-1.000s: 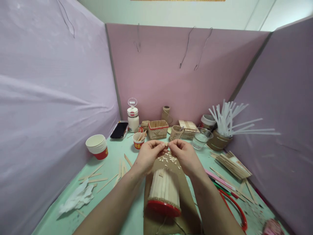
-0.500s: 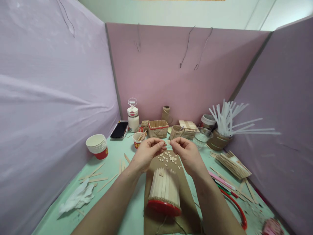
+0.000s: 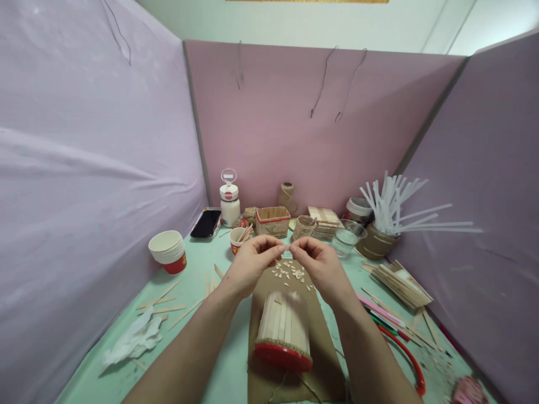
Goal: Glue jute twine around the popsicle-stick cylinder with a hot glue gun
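Note:
My left hand (image 3: 255,264) and my right hand (image 3: 318,264) meet fingertip to fingertip, both pinched closed. A small pale wood chip (image 3: 287,247) shows between them, partly hidden by the fingers. Just below, many similar pointed wood chips (image 3: 298,274) are scattered on a brown board (image 3: 265,283). Nearer to me, a cylinder of upright wooden sticks (image 3: 284,322) lies tilted on its side, with a red base (image 3: 283,357) and a braided twine band toward me. One loose chip (image 3: 278,300) rests on its sticks.
Paper cups (image 3: 167,249), crumpled tissue (image 3: 132,339) and loose sticks lie left. At the back stand a phone (image 3: 206,223), a white bottle (image 3: 229,206), a stick basket (image 3: 273,221) and a clear bowl (image 3: 347,238). White glue sticks (image 3: 391,202), stacked sticks (image 3: 402,283) and a red-handled tool (image 3: 408,356) are right.
My hands have come closer together, the right fingertips moving left until they meet the left ones at the chip. The cylinder and other things stay where they were.

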The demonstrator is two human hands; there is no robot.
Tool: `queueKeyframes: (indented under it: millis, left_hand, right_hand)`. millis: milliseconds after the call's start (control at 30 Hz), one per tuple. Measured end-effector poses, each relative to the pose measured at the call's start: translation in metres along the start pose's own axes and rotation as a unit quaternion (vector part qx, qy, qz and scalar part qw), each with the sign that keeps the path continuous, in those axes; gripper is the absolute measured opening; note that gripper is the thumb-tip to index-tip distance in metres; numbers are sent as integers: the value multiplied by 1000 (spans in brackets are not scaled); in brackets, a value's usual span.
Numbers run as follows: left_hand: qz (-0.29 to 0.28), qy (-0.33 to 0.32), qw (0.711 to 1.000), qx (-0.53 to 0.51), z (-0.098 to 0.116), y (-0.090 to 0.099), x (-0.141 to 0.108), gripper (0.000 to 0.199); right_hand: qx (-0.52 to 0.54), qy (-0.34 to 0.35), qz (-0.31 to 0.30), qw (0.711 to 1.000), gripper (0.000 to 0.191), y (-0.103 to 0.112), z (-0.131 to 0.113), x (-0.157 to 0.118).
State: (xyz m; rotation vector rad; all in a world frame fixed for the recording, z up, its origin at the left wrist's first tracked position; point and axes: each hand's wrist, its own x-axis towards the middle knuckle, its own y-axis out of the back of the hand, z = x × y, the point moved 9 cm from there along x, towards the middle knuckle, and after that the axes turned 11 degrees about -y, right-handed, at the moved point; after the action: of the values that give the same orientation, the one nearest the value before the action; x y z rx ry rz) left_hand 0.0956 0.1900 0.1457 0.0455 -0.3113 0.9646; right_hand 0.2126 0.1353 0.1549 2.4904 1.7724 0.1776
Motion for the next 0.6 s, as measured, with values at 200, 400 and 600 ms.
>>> queueKeyframes:
  millis: [200,400,600]
  left_hand:
    - [45,-249,947,199,45,7,-6,13]
    - [-3,-476,816,328,66,-8,-33,20]
    - [-9,-498,796,344,62,-11,-39,23]
  right_hand:
    - [-4,-4,19,1000,24,7,-4,-2]
    - [50,-38,-33,998,30,3,2,-4]
    - [93,-74,-86,989,25,-4,2,-7]
